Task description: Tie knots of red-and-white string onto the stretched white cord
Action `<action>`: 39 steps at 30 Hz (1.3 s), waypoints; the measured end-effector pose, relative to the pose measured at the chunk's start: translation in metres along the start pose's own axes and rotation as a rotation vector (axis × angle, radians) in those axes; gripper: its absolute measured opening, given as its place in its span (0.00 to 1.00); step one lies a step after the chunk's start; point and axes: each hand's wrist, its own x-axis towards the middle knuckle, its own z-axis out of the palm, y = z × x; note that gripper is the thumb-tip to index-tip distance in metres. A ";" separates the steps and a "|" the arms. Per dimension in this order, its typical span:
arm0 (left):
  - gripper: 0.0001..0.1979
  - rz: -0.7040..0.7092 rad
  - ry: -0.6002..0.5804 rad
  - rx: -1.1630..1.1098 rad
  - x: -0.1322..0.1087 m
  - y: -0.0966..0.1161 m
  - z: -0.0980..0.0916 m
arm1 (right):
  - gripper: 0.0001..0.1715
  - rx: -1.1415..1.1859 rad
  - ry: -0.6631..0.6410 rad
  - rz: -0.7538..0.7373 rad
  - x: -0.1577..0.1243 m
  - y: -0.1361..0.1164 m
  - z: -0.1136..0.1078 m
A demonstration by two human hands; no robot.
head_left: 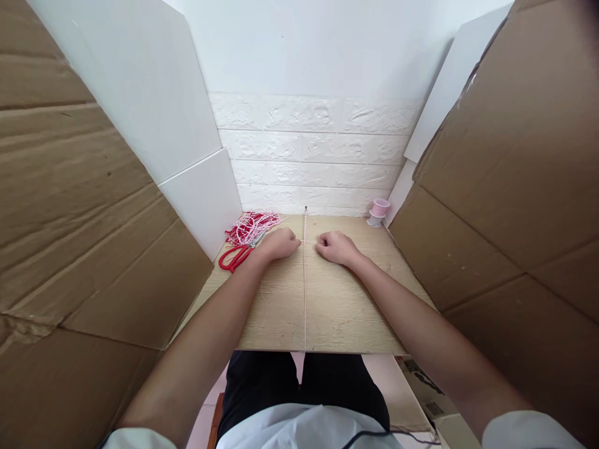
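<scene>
A thin pale cord (305, 293) runs straight down the middle of the wooden table, from a small nail (306, 207) at the back to the front edge. Its far stretch looks thicker, like knotted or braided cord. My left hand (281, 242) is closed just left of the cord, pinching one end of a thin light thread (309, 242). On the other side, my right hand (336, 247) is closed on the thread's other end. Between both hands the thread crosses the cord, looking taut. My fingertips are partly hidden by the fists.
Left of my left hand lie red-handled scissors (235, 257) beside a tangle of red and pink-white cords (253, 227). Two stacked spools (379, 211), pink over white, stand at the back right. Cardboard walls (93, 206) flank the wooden table (355, 312); a white brick-pattern wall (322, 146) closes the back.
</scene>
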 end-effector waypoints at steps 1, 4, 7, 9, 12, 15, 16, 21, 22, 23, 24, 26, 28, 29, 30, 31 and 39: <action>0.16 -0.005 0.002 0.006 0.000 0.000 0.000 | 0.14 -0.003 0.001 0.010 0.000 0.000 0.000; 0.16 -0.017 0.003 0.025 0.000 0.001 -0.001 | 0.14 -0.013 -0.003 0.033 -0.001 -0.001 -0.002; 0.16 -0.027 0.001 0.027 0.000 0.002 -0.001 | 0.14 -0.019 -0.005 0.046 -0.001 -0.001 -0.002; 0.16 -0.031 0.005 0.021 0.000 0.002 -0.001 | 0.14 -0.026 -0.001 0.054 0.000 -0.001 -0.002; 0.16 -0.034 0.008 0.014 0.001 0.002 -0.001 | 0.14 -0.036 0.007 0.070 0.001 0.000 -0.001; 0.16 -0.050 0.002 0.013 0.001 0.002 -0.001 | 0.14 -0.040 0.011 0.081 0.002 0.000 0.000; 0.16 -0.056 0.001 0.010 0.001 0.002 -0.001 | 0.14 -0.041 0.012 0.084 0.002 0.000 0.001; 0.15 -0.032 0.011 -0.033 -0.001 0.001 -0.002 | 0.14 -0.035 0.028 0.084 0.002 0.001 0.000; 0.14 -0.007 0.008 -0.044 -0.001 0.000 -0.003 | 0.15 -0.034 0.026 0.076 0.002 0.002 0.000; 0.14 0.018 0.004 -0.056 -0.001 -0.001 -0.003 | 0.15 -0.034 0.023 0.068 0.001 0.003 0.000; 0.14 0.041 0.000 -0.068 -0.002 -0.002 -0.004 | 0.15 -0.034 0.020 0.062 0.001 0.004 -0.001; 0.14 0.065 -0.009 -0.085 -0.002 -0.003 -0.005 | 0.14 -0.035 0.022 0.060 0.000 0.005 -0.001; 0.12 0.072 -0.009 -0.102 -0.002 -0.004 -0.005 | 0.13 -0.029 0.032 0.068 -0.001 0.005 -0.002; 0.10 0.071 -0.003 -0.112 -0.002 -0.004 -0.005 | 0.12 -0.020 0.040 0.073 -0.001 0.005 -0.002; 0.08 0.068 0.007 -0.124 -0.002 -0.004 -0.005 | 0.11 -0.006 0.052 0.079 -0.001 0.005 -0.002; 0.06 0.064 0.022 -0.139 -0.002 -0.004 -0.005 | 0.11 0.013 0.069 0.085 -0.001 0.005 -0.003; 0.10 0.087 0.127 -0.325 -0.001 -0.003 -0.003 | 0.11 0.290 0.230 0.059 0.001 0.002 -0.003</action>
